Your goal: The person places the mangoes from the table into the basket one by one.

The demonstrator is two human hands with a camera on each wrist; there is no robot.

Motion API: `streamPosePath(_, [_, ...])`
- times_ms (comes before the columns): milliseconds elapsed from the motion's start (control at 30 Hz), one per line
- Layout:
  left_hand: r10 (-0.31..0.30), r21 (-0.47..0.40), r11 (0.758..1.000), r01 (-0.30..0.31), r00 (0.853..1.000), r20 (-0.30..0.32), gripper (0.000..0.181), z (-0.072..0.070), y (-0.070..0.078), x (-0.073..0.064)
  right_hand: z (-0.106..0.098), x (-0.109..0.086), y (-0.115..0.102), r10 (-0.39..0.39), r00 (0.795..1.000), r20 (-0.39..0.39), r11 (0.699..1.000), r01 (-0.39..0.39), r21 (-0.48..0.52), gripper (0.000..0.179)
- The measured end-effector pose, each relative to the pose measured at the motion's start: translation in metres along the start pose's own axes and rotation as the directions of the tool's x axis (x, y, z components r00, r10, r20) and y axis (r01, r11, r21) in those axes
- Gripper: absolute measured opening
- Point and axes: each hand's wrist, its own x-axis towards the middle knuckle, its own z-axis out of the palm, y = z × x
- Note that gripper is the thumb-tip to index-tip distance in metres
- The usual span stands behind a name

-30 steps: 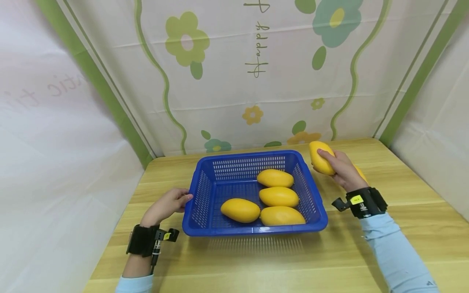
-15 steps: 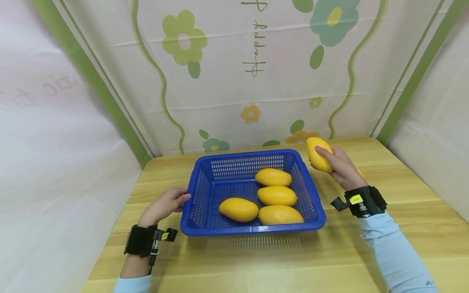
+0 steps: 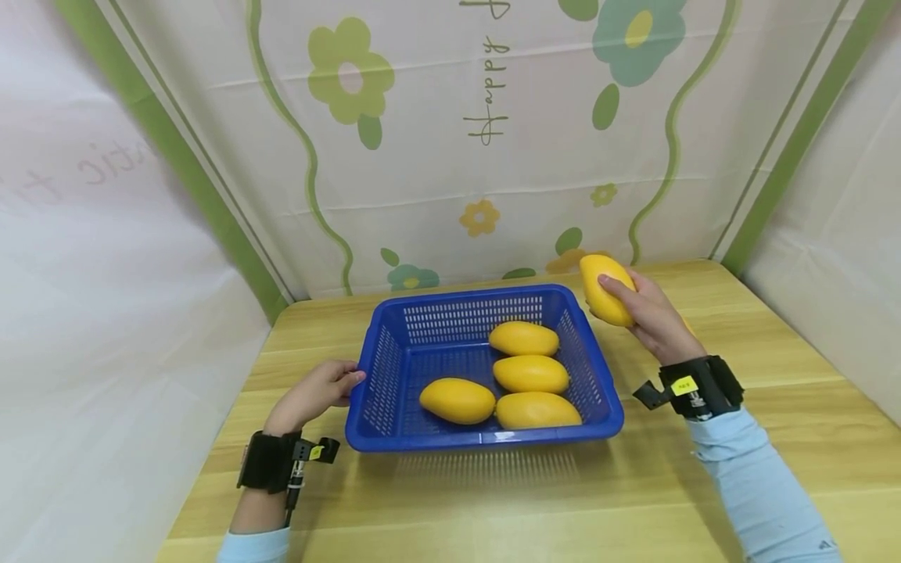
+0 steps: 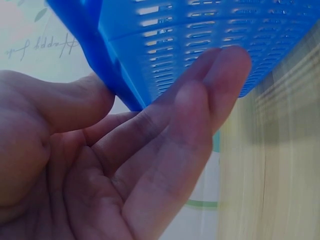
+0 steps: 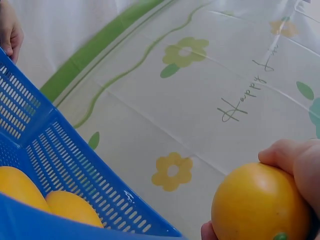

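A blue plastic basket (image 3: 486, 442) with slotted walls stands on the table, its left rim between the thumb and fingers of my left hand (image 3: 320, 395). The left wrist view shows the thumb against the rim (image 4: 102, 47) and the fingers bent along the outer wall. Past the basket's right back corner, my right hand (image 3: 655, 313) grips a yellow mango (image 3: 604, 291) above the table. Thumb and fingers wrap its sides in the right wrist view, where the mango (image 5: 257, 202) has a small green stem spot. Several mangoes (image 3: 531, 374) lie in the basket, mostly on its right side.
A sliver of another yellow thing (image 3: 689, 326) shows behind my right hand, mostly hidden. The wood-grain table (image 3: 493, 516) meets a flowered white cloth (image 3: 415, 180) at the back, with white cloth sides left and right.
My right hand has moved slightly up and to the left with the mango, now nearer the basket's back corner. My left hand keeps its grip on the rim.
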Motion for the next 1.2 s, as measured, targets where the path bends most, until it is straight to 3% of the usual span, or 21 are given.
streamPosePath(267, [-0.003, 0.006, 1.0, 0.003, 1.0, -0.008, 0.038, 0.0, 0.002, -0.001, 0.009, -0.005, -0.007, -0.019, 1.0, 0.022, 0.999, 0.02, -0.038, 0.064])
streamPosePath(567, [-0.009, 0.023, 1.0, 0.009, 1.0, -0.018, 0.038, 0.001, 0.003, -0.002, 0.013, -0.009, -0.011, -0.045, 0.998, 0.04, 0.999, 0.044, 0.003, 0.061])
streamPosePath(767, [-0.009, 0.025, 1.0, 0.01, 1.0, -0.023, 0.037, 0.001, 0.003, -0.001, 0.015, -0.011, -0.01, -0.053, 0.997, 0.063, 0.998, 0.051, 0.032, 0.048])
streamPosePath(900, [0.005, 0.006, 1.0, -0.005, 1.0, -0.009, 0.037, 0.002, 0.001, 0.0, 0.018, -0.012, -0.009, -0.046, 0.996, 0.076, 0.999, 0.047, -0.022, 0.041])
streamPosePath(1200, [0.008, 0.002, 1.0, -0.008, 1.0, -0.004, 0.037, 0.001, 0.001, -0.001, 0.024, -0.009, -0.02, -0.039, 0.995, 0.095, 0.986, 0.054, -0.155, 0.061])
